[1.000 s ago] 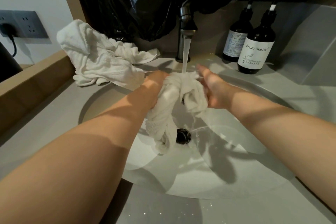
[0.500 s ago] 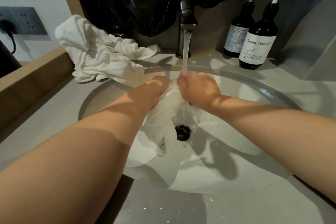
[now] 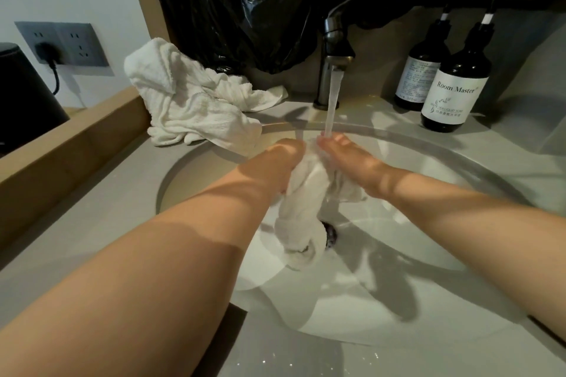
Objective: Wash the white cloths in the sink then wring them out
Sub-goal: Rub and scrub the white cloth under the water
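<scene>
Both hands are together over the middle of the sink (image 3: 428,269), under the water stream (image 3: 332,101) from the tap (image 3: 335,49). The left hand (image 3: 281,159) grips the upper end of the white cloth (image 3: 303,211). The cloth's lower end hangs onto the drain. The right hand (image 3: 352,162) lies on the cloth's other side; blur hides whether its fingers clamp it. More white cloths (image 3: 196,104) lie heaped at the counter's back left corner. Two dark bottles (image 3: 453,86) stand at its back right corner.

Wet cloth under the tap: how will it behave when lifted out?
Likely floppy: the wet cloth hangs limp below the left hand and right hand. Probably heavy for its size: tap water is soaking it. Likely drips when lifted.
</scene>
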Available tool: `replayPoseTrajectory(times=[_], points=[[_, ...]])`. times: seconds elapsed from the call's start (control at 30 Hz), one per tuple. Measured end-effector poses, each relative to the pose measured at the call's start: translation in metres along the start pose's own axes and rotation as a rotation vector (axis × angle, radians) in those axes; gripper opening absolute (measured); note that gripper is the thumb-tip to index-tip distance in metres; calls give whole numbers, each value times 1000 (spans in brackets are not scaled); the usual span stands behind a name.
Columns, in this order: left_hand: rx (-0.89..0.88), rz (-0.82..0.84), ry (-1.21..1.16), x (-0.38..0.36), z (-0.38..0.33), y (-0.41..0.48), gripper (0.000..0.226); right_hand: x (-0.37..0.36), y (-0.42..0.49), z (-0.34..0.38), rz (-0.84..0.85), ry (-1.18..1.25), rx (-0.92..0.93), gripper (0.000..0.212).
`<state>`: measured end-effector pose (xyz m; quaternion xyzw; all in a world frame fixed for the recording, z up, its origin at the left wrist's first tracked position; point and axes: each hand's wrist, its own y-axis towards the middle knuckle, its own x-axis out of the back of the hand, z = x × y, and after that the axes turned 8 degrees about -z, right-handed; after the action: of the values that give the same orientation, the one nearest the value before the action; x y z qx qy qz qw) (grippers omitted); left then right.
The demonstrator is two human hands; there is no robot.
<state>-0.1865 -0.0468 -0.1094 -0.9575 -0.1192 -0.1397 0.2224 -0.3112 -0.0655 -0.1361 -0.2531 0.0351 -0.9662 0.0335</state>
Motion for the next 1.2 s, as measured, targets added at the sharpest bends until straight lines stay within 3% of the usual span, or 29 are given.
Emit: replayPoseTrajectory(times=[0.13,0.2,0.23,0.3,0.37,0.47,0.53,0.6,0.67,0.73,0.87,0.93,1.0,1.07,1.2], points=[[-50,5,67,0,-1,3,36,-14,-5,1,-228,-245,137,40],[-86,16,133,0,-1,5,32,-7,-2,0,-213,-329,111,34],[-90,31,165,0,0,7,34,-4,0,2,-210,-252,46,33],[-96,34,186,2,1,9,39,4,-2,8,-156,-59,-139,30],[-96,50,185,3,0,5,40,13,-1,11,-41,-19,-217,26],[-110,69,135,2,0,4,41,30,0,14,33,-133,-184,26],[-143,62,152,0,-3,-1,48,43,1,13,122,-49,-135,24],[-201,17,248,0,-6,-5,58,51,-1,11,326,109,-115,19],[-276,-20,347,1,-9,-5,64,50,-5,7,452,158,-120,28],[-352,-49,458,3,-8,-1,66,44,-5,6,464,102,-115,40],[-423,-80,592,5,-6,9,66,37,-7,10,353,-36,-91,30],[-437,-62,569,8,-7,7,67,43,-5,12,288,65,-117,27],[-443,73,431,12,-5,6,70,48,-2,12,363,261,-151,37],[-367,318,290,17,1,6,72,56,-3,10,410,399,-179,37],[-173,625,358,26,13,21,119,68,0,7,346,495,-169,35]])
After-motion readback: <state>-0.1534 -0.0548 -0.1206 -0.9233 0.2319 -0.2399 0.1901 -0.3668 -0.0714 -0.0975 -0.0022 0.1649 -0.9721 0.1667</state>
